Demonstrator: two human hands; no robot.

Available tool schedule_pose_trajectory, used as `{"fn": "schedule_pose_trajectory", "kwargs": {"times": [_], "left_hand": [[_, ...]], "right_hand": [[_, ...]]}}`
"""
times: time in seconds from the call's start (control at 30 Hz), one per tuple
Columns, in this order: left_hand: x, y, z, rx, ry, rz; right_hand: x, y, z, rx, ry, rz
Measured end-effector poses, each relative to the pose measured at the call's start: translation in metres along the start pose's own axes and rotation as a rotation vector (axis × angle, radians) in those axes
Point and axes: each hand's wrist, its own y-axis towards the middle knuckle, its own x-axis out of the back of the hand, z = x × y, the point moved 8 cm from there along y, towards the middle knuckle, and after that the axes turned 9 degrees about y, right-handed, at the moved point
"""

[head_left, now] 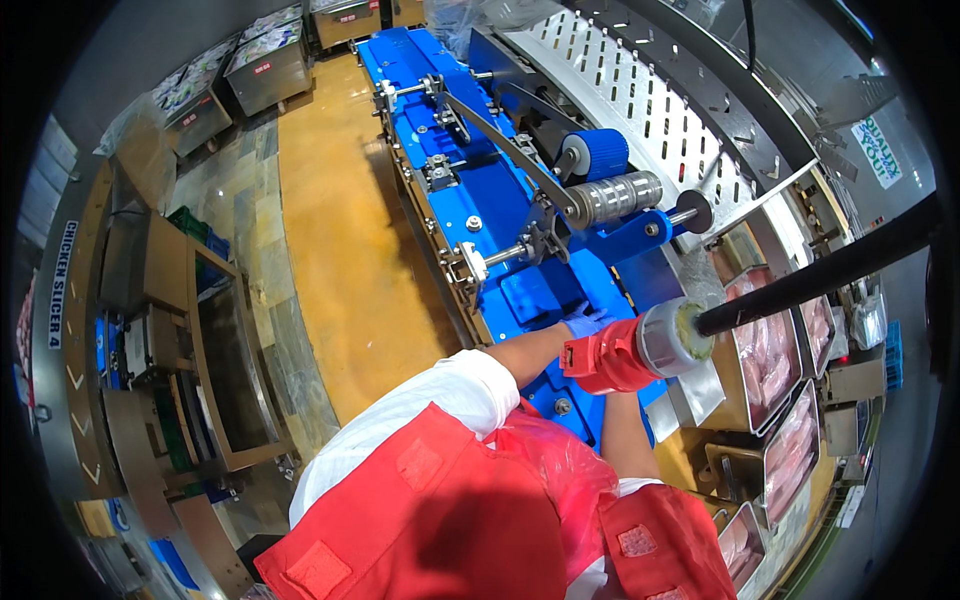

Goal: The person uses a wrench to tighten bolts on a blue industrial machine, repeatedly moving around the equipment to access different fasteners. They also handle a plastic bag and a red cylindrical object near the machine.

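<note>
right hand (612, 357) clenched on stiff red-and-grey hose nozzle (640, 345), likely heavy; left hand (585, 320), blue-gloved, at 11 o'clock, fingers unclear.

Blue machine frame (520, 290), long and narrow, running from the top of the view down toward the person. On it: a ribbed blue roller (598, 152), a grey metal roller (615, 198) just below that, a slanting steel bar (500, 135), and small steel brackets (440, 170) along the left edge. Beside the frame on the right, steel trays (775, 345) lined up, filled with pale pink raw meat (768, 350). Underneath, yellow floor (330, 230), with grey tiled strip (250, 200) along its left.
</note>
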Motion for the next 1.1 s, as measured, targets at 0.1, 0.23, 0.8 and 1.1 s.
{"fn": "schedule_pose_trajectory", "kwargs": {"times": [0.1,0.23,0.8,1.1], "left_hand": [[0.031,-0.023,-0.006,0.044,-0.018,-0.037],[0.062,-0.052,-0.011,0.055,-0.017,-0.1],[0.084,-0.085,-0.024,0.002,0.124,-0.033],[0.085,-0.086,-0.026,0.008,0.136,-0.031]], "right_hand": [[0.0,-0.005,0.019,0.012,0.042,0.044],[0.028,-0.015,0.054,0.062,0.013,0.084],[0.025,-0.029,0.109,0.367,-1.552,0.641],[0.013,-0.001,0.107,0.312,-1.654,0.775]]}}
